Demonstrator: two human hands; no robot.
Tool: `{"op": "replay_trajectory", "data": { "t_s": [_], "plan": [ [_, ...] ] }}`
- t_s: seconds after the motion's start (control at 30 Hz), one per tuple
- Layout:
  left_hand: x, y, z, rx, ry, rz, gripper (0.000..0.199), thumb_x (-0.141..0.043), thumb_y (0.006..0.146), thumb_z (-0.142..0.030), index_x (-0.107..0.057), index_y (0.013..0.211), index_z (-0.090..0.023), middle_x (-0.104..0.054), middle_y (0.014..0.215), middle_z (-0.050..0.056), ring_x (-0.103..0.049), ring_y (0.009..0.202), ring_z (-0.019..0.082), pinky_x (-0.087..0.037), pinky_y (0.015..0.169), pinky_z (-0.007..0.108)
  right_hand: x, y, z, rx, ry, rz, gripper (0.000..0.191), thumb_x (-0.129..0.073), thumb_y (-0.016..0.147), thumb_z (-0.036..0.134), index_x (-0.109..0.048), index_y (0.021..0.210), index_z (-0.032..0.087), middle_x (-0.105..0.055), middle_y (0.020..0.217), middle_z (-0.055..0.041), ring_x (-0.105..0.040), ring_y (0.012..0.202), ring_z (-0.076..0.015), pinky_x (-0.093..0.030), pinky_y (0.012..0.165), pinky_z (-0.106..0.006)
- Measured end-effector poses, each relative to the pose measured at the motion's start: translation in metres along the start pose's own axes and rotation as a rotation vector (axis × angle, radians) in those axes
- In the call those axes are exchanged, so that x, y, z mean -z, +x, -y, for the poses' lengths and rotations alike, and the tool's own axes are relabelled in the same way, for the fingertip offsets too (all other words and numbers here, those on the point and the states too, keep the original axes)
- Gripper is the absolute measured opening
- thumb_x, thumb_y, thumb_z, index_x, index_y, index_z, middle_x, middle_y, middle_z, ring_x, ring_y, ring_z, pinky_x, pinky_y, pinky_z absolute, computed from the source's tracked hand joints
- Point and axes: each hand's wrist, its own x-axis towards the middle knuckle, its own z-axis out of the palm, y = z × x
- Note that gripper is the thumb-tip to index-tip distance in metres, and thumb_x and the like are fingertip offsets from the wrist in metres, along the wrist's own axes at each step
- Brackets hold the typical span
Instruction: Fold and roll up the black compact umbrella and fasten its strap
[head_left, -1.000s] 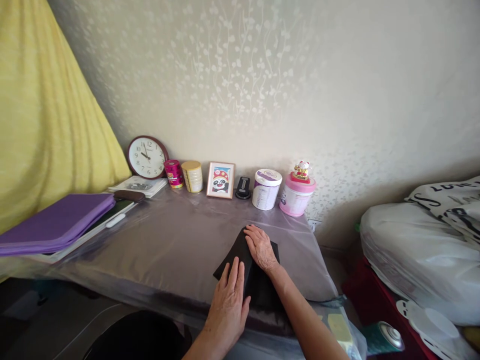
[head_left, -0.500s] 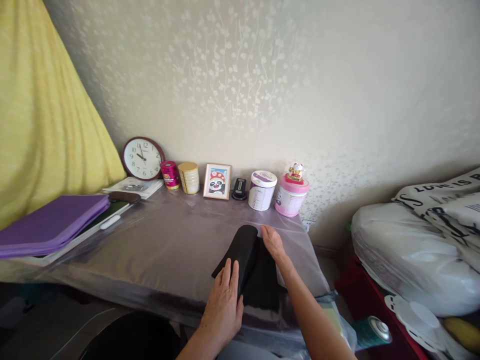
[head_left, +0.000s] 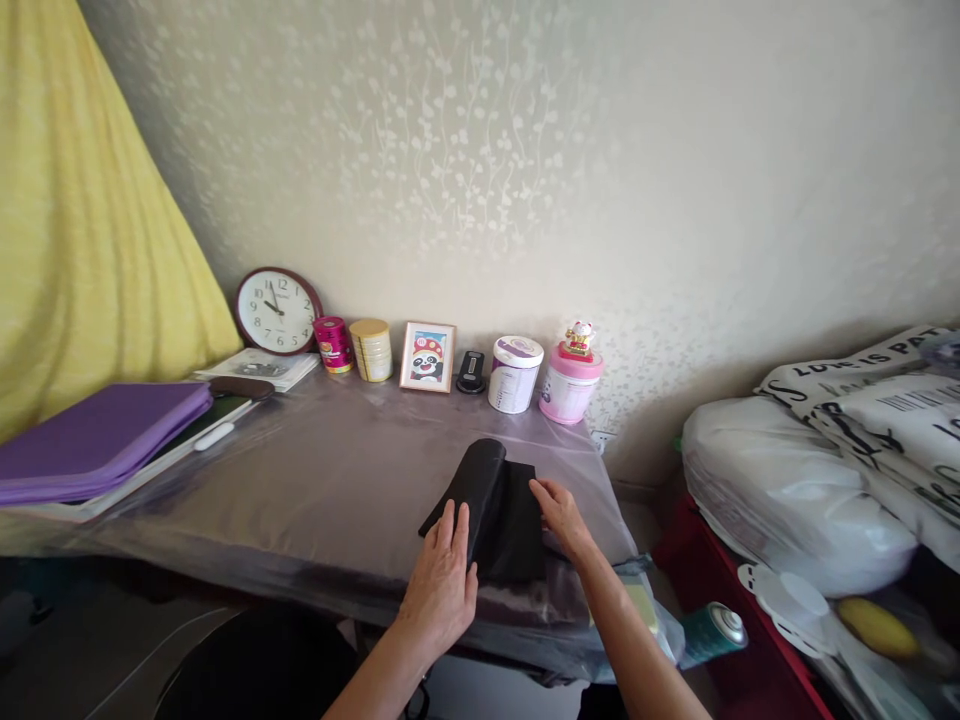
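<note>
A black cloth [head_left: 517, 530], like a stiff felt sheet, lies near the table's front right edge, its left part folded over into a rounded roll. My left hand [head_left: 442, 580] lies on that folded part, fingers stretched out along it and thumb apart. At the cloth's right edge, below its upper corner, my right hand [head_left: 559, 513] has its fingers bent and drawn together, pinching the edge. The thumb of this hand is mostly hidden.
Along the wall stand a clock [head_left: 277, 311], tins, a framed panda picture [head_left: 427, 357] and tubs, one topped by a cat figurine [head_left: 579, 340]. Purple sheets [head_left: 97, 440] lie at left. Right of the table are a spray can [head_left: 712, 635] and a white bag [head_left: 787, 500].
My right hand has slid from the cloth's upper right corner down along its right edge. My left hand stays on the fold. The whole view has shifted slightly.
</note>
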Motion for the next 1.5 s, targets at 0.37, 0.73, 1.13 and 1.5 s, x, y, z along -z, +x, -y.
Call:
{"op": "replay_trajectory", "data": {
  "t_s": [0.37, 0.73, 1.13, 1.5],
  "plan": [
    [0.000, 0.001, 0.000, -0.027, 0.030, -0.013, 0.063, -0.035, 0.081, -0.020, -0.015, 0.139, -0.005, -0.022, 0.144, 0.021, -0.030, 0.129, 0.027, -0.032, 0.101, 0.040, -0.023, 0.010, 0.015, 0.241, -0.220, -0.047, 0.022, -0.054, 0.070, 0.039, -0.054, 0.064, 0.018, -0.045, 0.052, 0.0056, -0.041, 0.052, -0.0103, -0.034, 0.047, -0.021],
    [0.000, 0.001, 0.000, -0.080, 0.067, -0.041, 0.062, -0.037, 0.077, -0.021, -0.025, 0.135, -0.002, -0.026, 0.143, 0.020, -0.021, 0.134, 0.026, -0.029, 0.104, 0.041, -0.053, 0.015, 0.039, 0.216, -0.194, 0.026, 0.018, -0.053, 0.074, 0.034, -0.054, 0.078, 0.017, -0.046, 0.054, 0.0057, -0.044, 0.046, -0.0090, -0.034, 0.038, -0.018],
    [0.010, 0.001, -0.005, -0.024, 0.033, -0.020, 0.056, -0.042, 0.074, -0.022, -0.039, 0.127, -0.004, -0.029, 0.142, 0.019, -0.028, 0.131, 0.027, -0.031, 0.104, 0.039, -0.076, 0.021, 0.044, 0.209, -0.208, 0.027, 0.026, -0.053, 0.074, 0.029, -0.056, 0.096, 0.016, -0.050, 0.053, 0.0049, -0.049, 0.043, -0.0112, -0.039, 0.037, -0.021],
    [0.008, 0.001, -0.011, 0.066, -0.003, 0.021, 0.066, -0.045, 0.069, -0.015, -0.032, 0.133, -0.005, -0.022, 0.145, 0.017, -0.027, 0.132, 0.027, -0.032, 0.104, 0.040, -0.075, 0.025, 0.039, 0.167, -0.093, 0.239, 0.033, -0.041, 0.081, 0.040, -0.057, 0.099, 0.018, -0.057, 0.055, 0.0034, -0.055, 0.040, -0.0108, -0.045, 0.039, -0.021]
  ]
}}
